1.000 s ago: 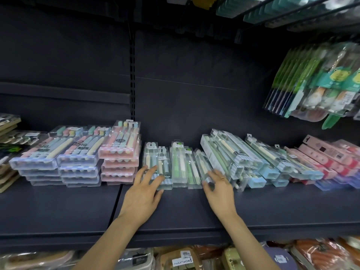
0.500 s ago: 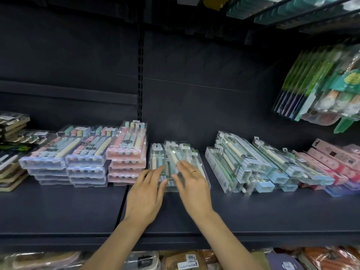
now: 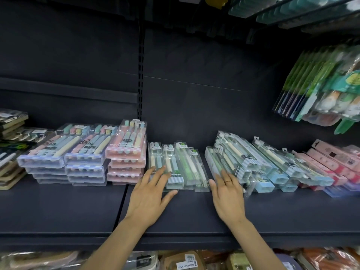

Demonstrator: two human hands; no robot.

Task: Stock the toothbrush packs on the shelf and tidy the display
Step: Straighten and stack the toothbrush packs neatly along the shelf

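A dark shop shelf (image 3: 194, 215) with a dark back panel fills the view, stock lying along its rear half. The slim green toothbrush packs (image 3: 176, 164) sit at centre, flat and side by side, long axes running front to back, hang-tab ends toward 12 o'clock; this group looks squared up. The left hand (image 3: 149, 193) rests fingers-straight on their near ends, grasping nothing. The right hand (image 3: 227, 193), at 3 o'clock from them, lies flat with fingertips against the leaning packs (image 3: 253, 162), also grasping nothing. Those packs slant, tops toward 11 o'clock, overlapping in a tilted heap, so I judge straightening them is what remains. The pastel stacks (image 3: 83, 154) at 9 o'clock look orderly; the pink boxes (image 3: 331, 162) far right lie askew.
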